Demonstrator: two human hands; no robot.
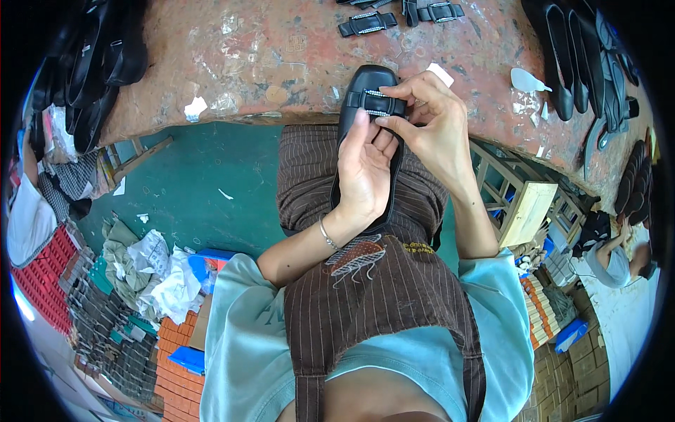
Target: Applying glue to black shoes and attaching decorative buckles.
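A black square-toed shoe (371, 74) lies with its toe on the worn table edge and its heel end toward my lap. Across its front sits a black bow (355, 99) with a sparkling, stone-studded buckle. My left hand (364, 172) is palm up over the shoe's opening, its thumb against the bow's near edge and its fingers curled under the bow's right part. From the right, my right hand (437, 119) closes thumb and forefinger on the right end of the bow; its other fingers are folded in.
More black bows (368, 24) lie at the table's far edge. Black shoes stand at the left (88, 74) and right (559, 63). A white teardrop-shaped piece (527, 81) rests on the table (281, 49). Wooden stools (527, 211) are below right; another person (615, 260) is far right.
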